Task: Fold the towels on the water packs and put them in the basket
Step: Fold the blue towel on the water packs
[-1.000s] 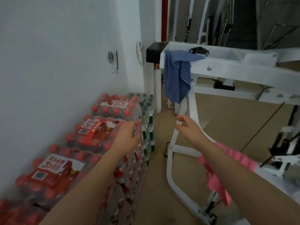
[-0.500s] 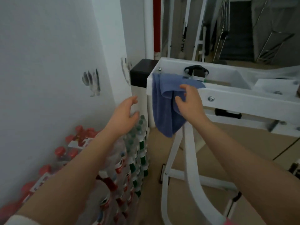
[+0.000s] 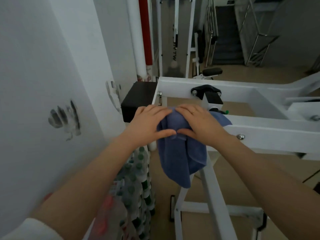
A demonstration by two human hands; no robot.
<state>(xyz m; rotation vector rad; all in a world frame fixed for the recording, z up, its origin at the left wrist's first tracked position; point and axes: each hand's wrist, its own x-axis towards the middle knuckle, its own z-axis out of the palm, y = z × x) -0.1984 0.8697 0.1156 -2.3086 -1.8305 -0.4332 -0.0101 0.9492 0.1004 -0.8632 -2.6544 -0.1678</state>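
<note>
One blue towel (image 3: 180,158) draped over white machine frame (image 3: 270,134). Left hand (image 3: 149,125) and right hand (image 3: 199,124) both grip its top. Water packs (image 3: 136,184) stacked below left, against wall (image 3: 34,84).

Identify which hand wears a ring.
The right hand, gripping the blue towel: a thin band shows on one finger. The left hand is bare.

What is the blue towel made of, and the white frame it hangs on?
The blue towel looks like soft, fuzzy cloth, maybe microfiber: it droops in loose folds and has no shine. The white frame seems to be painted metal: straight, hard, smooth bars joined by shiny bolts.
</note>
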